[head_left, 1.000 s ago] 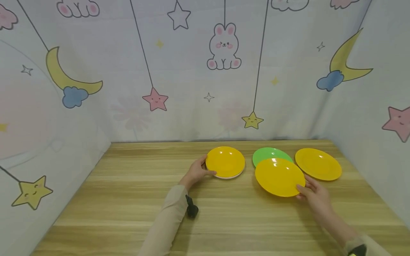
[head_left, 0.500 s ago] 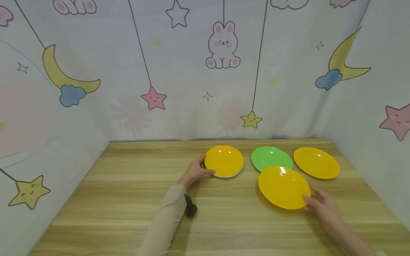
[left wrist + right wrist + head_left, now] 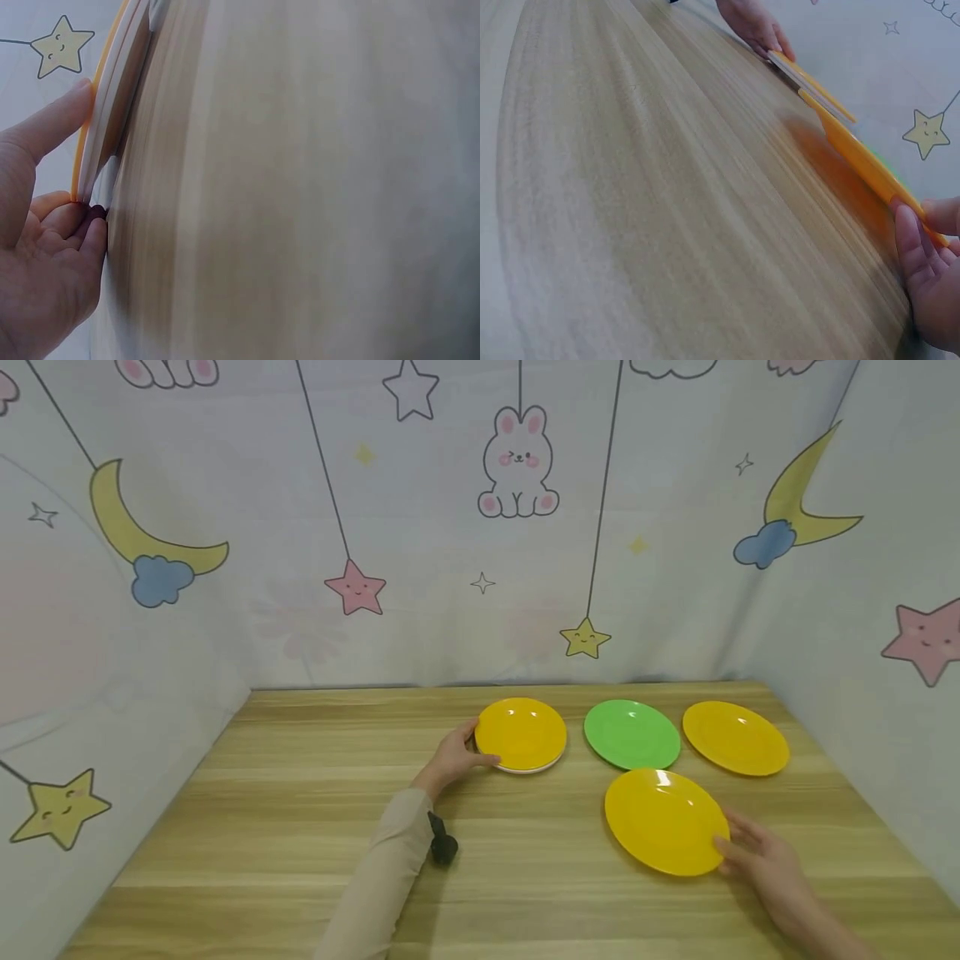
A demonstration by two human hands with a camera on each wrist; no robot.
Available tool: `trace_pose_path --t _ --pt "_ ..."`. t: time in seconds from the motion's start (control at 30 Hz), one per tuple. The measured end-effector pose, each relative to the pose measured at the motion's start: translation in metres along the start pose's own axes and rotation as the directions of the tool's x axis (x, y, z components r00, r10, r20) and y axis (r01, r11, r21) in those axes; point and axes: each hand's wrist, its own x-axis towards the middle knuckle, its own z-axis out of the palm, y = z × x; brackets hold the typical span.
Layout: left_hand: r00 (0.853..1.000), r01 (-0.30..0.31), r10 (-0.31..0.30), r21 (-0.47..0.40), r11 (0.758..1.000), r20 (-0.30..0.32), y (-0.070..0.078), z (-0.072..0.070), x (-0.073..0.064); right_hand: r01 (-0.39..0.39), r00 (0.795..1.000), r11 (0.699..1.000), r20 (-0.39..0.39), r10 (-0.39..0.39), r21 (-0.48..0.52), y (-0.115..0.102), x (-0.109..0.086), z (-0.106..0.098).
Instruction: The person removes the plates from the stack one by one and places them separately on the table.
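Note:
My left hand point(image 3: 450, 758) grips the left edge of a small stack of plates, a yellow plate point(image 3: 521, 732) on top with a white rim point(image 3: 528, 770) showing beneath. In the left wrist view its thumb lies on the yellow rim point(image 3: 82, 142) and the fingers curl at the lower edge. Toward the front, my right hand point(image 3: 765, 856) pinches the right edge of another yellow plate point(image 3: 663, 822), thumb above and fingers below. That plate is tilted slightly; the right wrist view has it nearly edge-on, close over the wood, with an orange reflection under it.
Behind the held plate lies a green plate point(image 3: 632, 735). A third yellow plate point(image 3: 735, 737) rests at the back right. The wooden table point(image 3: 300, 827) meets a printed cloth backdrop point(image 3: 420, 643) at the back and both sides.
My right hand has drawn its yellow plate toward the front, off its overlap with the green plate, which now shows whole. My left hand keeps its grip on the stack.

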Motion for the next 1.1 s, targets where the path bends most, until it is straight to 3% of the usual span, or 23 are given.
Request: trace_pose_path --t 0.53,0.77,1.1 --pt "1.000 0.001 -0.001 -0.019 1.000 0.003 -0.002 0.000 0.001 -0.035 0.999 0.992 0.007 0.036 -0.120 0.000 -0.009 -0.002" --pt "1.000 0.009 -0.009 -0.019 1.000 -0.001 -0.001 0.000 -0.001 0.018 1.000 0.990 -0.003 -0.019 -0.140 0.001 -0.012 -0.003" --pt "1.000 0.011 -0.011 -0.009 1.000 0.000 -0.001 0.000 -0.001 0.044 0.996 0.963 -0.069 -0.064 -0.265 0.001 -0.012 -0.005"
